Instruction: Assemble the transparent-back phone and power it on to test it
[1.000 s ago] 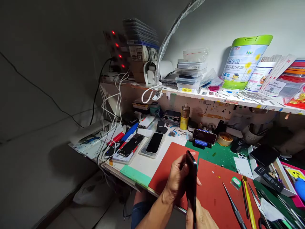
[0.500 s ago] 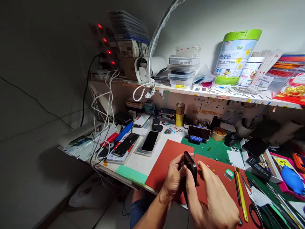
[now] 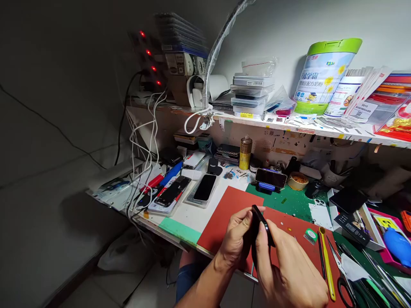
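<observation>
A dark smartphone (image 3: 258, 217) stands on edge between my two hands, above the front of the red-brown mat (image 3: 236, 201). My left hand (image 3: 236, 235) grips it from the left, thumb on the near face and fingers behind. My right hand (image 3: 289, 265) is closed on its right side, with the thumb against the face and the index finger along the edge. The phone's lower part is partly covered by my right hand. To the left lies another phone (image 3: 205, 187) in a clear tray, and beside it a phone screen part (image 3: 174, 191) rests on a white box.
Right of my hands lie a yellow-handled tool (image 3: 326, 265), scissors (image 3: 343, 278) and tweezers. A propped phone (image 3: 270, 178) stands on the green mat (image 3: 289, 199). White cables (image 3: 149, 128) hang at the left; a shelf (image 3: 289, 124) with boxes and a tin (image 3: 327, 77) runs above.
My right index finger has come down onto the phone's edge, where it was raised before. The left thumb has shifted up slightly, and the whole view has moved a little.
</observation>
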Demonstrator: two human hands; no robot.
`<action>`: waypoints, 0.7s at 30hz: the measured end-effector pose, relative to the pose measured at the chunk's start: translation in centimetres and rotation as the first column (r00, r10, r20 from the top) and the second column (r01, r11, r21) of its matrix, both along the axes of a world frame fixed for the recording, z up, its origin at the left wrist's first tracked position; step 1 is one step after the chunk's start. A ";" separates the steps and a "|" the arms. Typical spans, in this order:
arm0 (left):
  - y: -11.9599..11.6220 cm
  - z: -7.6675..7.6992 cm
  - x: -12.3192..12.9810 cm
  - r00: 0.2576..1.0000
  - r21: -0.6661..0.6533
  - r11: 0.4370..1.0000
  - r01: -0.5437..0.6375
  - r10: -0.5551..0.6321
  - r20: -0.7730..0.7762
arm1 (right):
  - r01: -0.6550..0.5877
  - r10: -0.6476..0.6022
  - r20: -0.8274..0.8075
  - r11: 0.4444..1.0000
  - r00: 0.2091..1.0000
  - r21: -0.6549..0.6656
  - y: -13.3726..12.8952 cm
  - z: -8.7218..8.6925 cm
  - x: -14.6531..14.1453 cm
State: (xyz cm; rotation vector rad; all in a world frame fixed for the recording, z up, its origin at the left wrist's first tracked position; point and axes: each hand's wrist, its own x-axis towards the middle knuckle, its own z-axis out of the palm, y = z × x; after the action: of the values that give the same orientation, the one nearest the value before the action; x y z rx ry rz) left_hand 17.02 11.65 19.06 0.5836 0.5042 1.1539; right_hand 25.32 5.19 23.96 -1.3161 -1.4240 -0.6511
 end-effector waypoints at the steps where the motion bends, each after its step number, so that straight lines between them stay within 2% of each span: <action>1: 0.0 0.2 0.0 1.000 -0.023 1.000 0.006 -0.006 0.007 | 0.007 -0.007 -0.003 1.000 1.000 -0.004 0.0 0.1 -0.1; 5: -0.1 0.5 0.2 0.998 -0.076 0.997 0.024 -0.020 0.053 | 0.053 -0.053 -0.030 0.998 0.998 0.020 0.2 0.7 -0.5; 10: 0.1 0.5 0.3 0.998 -0.075 0.997 0.030 -0.026 0.062 | 0.088 -0.088 -0.022 0.996 0.996 0.022 0.3 1.1 -0.7; 16: 0.3 0.2 0.3 0.999 -0.048 0.998 0.032 -0.030 0.041 | 0.072 -0.073 -0.076 0.997 0.994 -0.009 0.1 0.4 -1.0; 21: 0.5 -0.4 -0.2 0.999 0.008 1.000 0.029 -0.028 -0.025 | 0.012 -0.013 -0.024 0.998 1.000 -0.070 -0.4 -0.4 0.2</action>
State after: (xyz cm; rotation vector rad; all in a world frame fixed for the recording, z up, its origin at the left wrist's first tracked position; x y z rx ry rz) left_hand 16.83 12.15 18.64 0.6111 0.5106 1.1235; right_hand 25.51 4.76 23.58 -1.3837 -1.4307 -0.5962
